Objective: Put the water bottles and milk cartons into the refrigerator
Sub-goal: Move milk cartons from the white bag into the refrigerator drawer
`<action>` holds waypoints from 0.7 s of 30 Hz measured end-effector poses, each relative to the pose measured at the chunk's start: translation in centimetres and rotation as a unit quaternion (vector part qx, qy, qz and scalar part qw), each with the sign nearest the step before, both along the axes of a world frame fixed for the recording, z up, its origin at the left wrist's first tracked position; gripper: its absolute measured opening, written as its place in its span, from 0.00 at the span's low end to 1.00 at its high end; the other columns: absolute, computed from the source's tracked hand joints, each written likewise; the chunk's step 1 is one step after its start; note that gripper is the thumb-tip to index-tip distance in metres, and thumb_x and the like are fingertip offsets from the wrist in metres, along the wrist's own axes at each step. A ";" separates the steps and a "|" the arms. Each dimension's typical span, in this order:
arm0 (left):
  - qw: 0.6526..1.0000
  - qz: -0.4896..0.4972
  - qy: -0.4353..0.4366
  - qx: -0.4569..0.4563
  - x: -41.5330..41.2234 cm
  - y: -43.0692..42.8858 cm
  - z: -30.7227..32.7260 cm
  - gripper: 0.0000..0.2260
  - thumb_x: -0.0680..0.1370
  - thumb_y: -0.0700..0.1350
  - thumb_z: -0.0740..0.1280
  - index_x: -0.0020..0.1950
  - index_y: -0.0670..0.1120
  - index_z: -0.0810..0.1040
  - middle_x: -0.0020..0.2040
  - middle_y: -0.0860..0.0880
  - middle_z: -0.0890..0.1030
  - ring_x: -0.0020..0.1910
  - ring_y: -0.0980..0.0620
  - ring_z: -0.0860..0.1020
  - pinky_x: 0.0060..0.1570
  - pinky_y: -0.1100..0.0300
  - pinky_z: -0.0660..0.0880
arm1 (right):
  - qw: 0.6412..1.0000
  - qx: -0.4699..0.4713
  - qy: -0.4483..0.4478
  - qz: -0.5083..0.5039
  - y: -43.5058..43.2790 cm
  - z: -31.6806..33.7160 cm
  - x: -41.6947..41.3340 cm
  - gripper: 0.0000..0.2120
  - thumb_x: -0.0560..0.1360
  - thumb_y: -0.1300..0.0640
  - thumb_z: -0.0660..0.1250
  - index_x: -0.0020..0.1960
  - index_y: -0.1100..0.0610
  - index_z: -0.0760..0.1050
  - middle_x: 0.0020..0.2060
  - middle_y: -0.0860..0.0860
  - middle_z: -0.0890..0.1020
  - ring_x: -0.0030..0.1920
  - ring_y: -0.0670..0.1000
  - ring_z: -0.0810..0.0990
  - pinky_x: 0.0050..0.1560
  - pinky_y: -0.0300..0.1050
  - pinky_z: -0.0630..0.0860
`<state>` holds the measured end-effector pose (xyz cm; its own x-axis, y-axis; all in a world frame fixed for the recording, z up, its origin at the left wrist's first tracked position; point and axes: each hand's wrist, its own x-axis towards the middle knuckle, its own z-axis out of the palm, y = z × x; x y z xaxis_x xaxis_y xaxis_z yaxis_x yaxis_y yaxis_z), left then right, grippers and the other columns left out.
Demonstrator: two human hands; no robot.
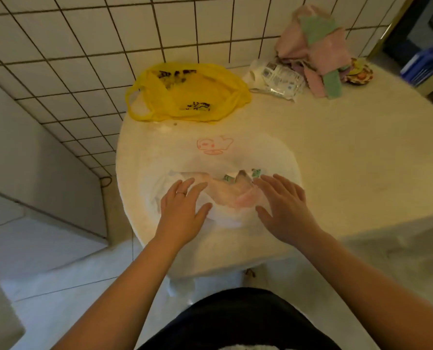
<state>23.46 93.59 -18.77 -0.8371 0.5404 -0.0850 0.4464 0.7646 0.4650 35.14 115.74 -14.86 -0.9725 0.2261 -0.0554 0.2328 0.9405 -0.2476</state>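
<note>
Milk cartons [229, 178] inside white bag [261, 157], twelve o'clock of left hand [182, 208] and right hand [283, 208], both splayed. Could tumble if plastic snags.

Both hands, left [182, 210] and right [283, 208], rest open-fingered on a white plastic bag [268, 157] holding cartons [229, 178].

**No lettering we can read**

We find print in four places, none of it legible. The yellow bag [187, 94] carries black marks, blurred past reading. The white bag [268, 157] bears a red outline drawing [214, 145], with no words that we can make out. The white packet [278, 77] has a label of fine print and small square codes, too small to read. Two carton tops [229, 178] show green patches only.
</note>
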 end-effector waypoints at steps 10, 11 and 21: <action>0.992 0.116 0.021 -0.050 -8.2 5.8 -0.2 0.25 0.80 0.59 0.63 0.76 0.57 0.64 0.78 0.47 0.61 0.77 0.41 0.54 0.72 0.45 0.55 | 0.995 -0.020 -0.006 0.097 5.1 -2.7 -12.3 0.28 0.77 0.48 0.63 0.75 0.50 0.62 0.74 0.50 0.66 0.75 0.54 0.60 0.71 0.55 0.57; 0.990 0.130 0.013 -0.061 -9.0 6.1 -0.5 0.26 0.79 0.60 0.63 0.76 0.58 0.63 0.78 0.46 0.61 0.77 0.40 0.54 0.73 0.45 0.55 | 0.994 -0.011 -0.019 0.107 5.4 -3.1 -13.4 0.29 0.77 0.46 0.63 0.76 0.50 0.60 0.75 0.50 0.64 0.75 0.54 0.58 0.71 0.55 0.57; 0.970 0.179 -0.058 -0.155 -15.0 6.6 -4.1 0.35 0.76 0.65 0.64 0.79 0.57 0.54 0.79 0.47 0.57 0.75 0.39 0.60 0.71 0.40 0.59 | 0.987 0.005 -0.139 0.076 7.0 -7.8 -21.2 0.39 0.74 0.35 0.65 0.77 0.48 0.53 0.72 0.53 0.65 0.69 0.59 0.65 0.63 0.56 0.66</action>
<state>8.45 100.20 -22.84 -0.9415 0.1498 -0.3019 0.0846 0.9722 0.2185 13.94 122.71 -22.70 -0.9428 0.0796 -0.3238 0.1457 0.9718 -0.1853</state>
